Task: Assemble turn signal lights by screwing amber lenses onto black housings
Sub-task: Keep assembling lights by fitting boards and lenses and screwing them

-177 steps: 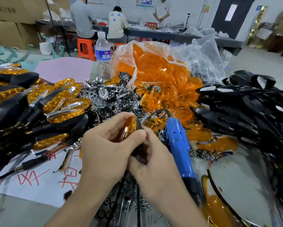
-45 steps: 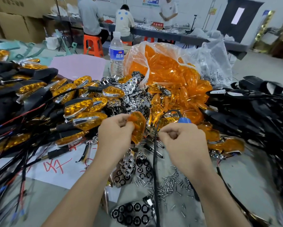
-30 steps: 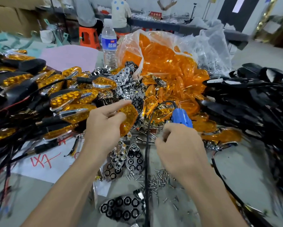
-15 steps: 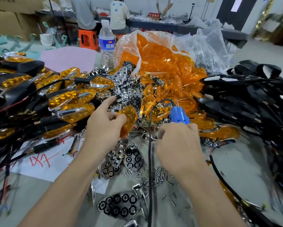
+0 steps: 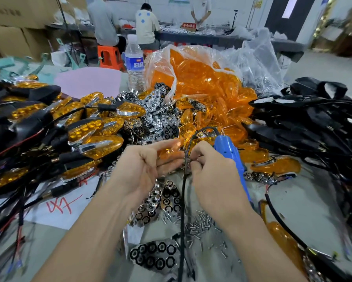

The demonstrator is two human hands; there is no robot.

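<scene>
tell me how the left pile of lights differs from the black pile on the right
The left pile shows amber lenses and chrome trim on black bodies; the right pile is all black, no lenses showing. The left pile's wires trail over white paper; the right pile borders bare grey table. Both are tangled, wired heaps.

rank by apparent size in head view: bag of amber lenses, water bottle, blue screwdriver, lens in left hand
1. bag of amber lenses
2. blue screwdriver and water bottle: about alike, screwdriver nearer
3. lens in left hand
</scene>
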